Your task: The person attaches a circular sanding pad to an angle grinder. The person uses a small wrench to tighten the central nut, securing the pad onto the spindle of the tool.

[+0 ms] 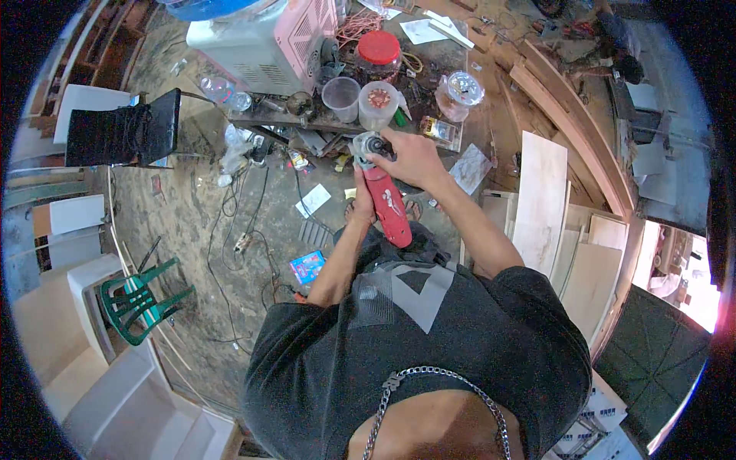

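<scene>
A red angle grinder (389, 205) with a grey head (369, 146) is held out in front of my chest. My left hand (363, 201) grips its red body from the left side. Fingers of my right hand (414, 157) close over the front of the tool, beside the grey head. The grinder's head hangs just in front of a cluttered workbench (307, 123). On that bench, closest to the tool, stand a clear plastic cup (341, 98) and a tub with a red-patterned lid (378, 103).
A jar with a red lid (379, 54) and a pink and white appliance (268, 38) sit on the bench. Wooden boards (540, 199) lean at the right. A green plastic chair (142, 299) and white chairs (92, 287) stand at the left. Cables (245, 230) trail across the dirty floor.
</scene>
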### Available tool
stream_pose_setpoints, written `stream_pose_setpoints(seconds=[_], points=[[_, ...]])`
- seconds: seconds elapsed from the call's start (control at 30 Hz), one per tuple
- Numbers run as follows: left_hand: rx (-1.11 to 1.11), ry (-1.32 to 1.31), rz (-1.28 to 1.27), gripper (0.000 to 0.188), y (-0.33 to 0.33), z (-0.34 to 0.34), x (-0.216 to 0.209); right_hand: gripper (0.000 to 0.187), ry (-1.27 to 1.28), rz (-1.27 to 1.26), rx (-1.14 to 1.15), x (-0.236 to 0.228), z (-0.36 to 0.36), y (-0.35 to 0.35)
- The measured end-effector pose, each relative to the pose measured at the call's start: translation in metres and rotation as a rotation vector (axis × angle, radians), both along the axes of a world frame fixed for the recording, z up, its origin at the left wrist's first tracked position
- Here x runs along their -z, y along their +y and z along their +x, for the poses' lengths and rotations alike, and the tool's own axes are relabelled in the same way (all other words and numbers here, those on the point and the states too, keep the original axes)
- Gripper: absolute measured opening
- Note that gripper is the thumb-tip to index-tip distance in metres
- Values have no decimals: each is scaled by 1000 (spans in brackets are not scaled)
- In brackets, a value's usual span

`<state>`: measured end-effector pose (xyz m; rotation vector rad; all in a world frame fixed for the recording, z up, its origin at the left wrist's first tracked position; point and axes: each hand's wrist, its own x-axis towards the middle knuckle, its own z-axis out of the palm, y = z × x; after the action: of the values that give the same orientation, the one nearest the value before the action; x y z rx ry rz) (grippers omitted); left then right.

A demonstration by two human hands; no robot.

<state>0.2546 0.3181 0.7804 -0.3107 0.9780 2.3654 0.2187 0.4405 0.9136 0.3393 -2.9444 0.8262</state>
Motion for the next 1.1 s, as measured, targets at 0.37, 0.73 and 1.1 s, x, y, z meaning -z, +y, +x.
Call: stream_pose_setpoints(seconds=[0.37, 0.73, 1.1], points=[[17, -23, 48, 83, -3, 1, 2, 42, -51, -124, -51, -11, 7, 15], [-32, -117, 93, 84, -14, -6, -1, 39, -821, -1798, -226, -2, 34, 35], [-195, -213, 77, 82, -35, 3, -1, 36, -746, -1146, 430, 70, -28, 99]])
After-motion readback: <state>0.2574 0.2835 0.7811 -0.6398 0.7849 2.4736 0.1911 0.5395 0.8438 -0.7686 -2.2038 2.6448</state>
